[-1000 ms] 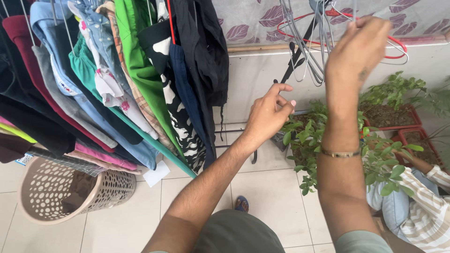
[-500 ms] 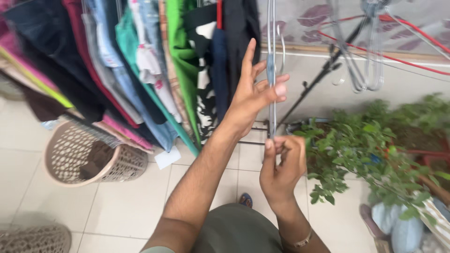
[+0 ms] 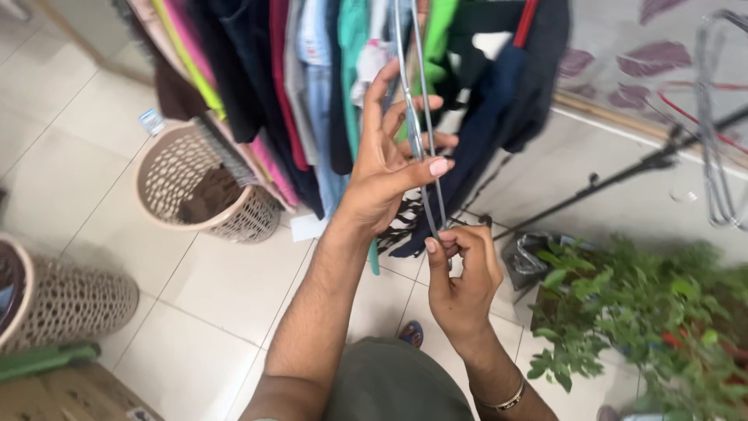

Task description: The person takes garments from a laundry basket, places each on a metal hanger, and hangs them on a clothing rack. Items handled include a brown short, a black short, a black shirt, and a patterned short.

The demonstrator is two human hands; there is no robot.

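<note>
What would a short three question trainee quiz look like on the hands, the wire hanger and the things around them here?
1. True or false: both hands grip the thin grey wire hanger.
2. Which hand holds its lower end? A) left hand B) right hand
3. Fill in: the beige perforated plastic basket stands on the tiled floor beneath the hanging ____.

Key
1. True: the left thumb and fingers pinch it higher up, the right pinches below.
2. B
3. Clothes, a row of coloured garments.
</note>
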